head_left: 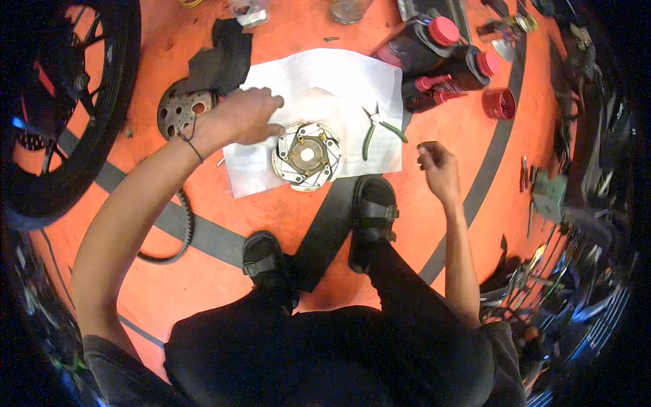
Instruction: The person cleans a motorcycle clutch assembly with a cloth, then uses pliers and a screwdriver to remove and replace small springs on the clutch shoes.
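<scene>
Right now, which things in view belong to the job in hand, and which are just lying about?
Likely in the job:
- white sheet
- round metal assembly on it, nearest the left hand
- green-handled pliers, also on the sheet

Seemingly just lying about:
- spoked wheel, upper left
- dark bottles with red caps
- toothed belt

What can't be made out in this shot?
All head view:
- Left hand: palm side, hidden by its own back.
- Right hand: whatever it may hold, hidden by its curl.
- Drilled plate: part, under dark item.
- Toothed belt: stretch behind left forearm.
- Wheel: far left, lost in dark rim.
- Right-side clutter: blurred.
</scene>
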Demonstrator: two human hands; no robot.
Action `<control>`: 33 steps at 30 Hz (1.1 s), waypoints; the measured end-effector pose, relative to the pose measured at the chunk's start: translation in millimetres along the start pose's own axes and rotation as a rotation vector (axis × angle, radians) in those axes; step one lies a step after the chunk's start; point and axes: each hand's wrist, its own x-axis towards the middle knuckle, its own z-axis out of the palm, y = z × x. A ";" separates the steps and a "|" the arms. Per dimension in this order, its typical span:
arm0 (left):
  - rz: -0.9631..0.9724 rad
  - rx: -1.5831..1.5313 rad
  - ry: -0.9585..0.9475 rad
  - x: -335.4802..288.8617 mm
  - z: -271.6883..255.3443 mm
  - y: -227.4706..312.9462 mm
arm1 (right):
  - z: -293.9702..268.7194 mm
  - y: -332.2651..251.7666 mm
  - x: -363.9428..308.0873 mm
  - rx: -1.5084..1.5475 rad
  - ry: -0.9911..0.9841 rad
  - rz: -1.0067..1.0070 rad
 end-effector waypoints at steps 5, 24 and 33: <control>-0.029 -0.136 0.206 9.5 43.4 -38.2 | -24.1 -10.6 -73.1 -0.122 0.220 0.030; -0.003 -0.199 0.271 14.2 91.9 -17.1 | 7.4 -2.5 -250.7 -0.253 0.171 0.290; 0.000 -0.152 0.406 21.2 111.8 -4.8 | -28.4 -106.9 -172.7 -0.462 0.038 0.062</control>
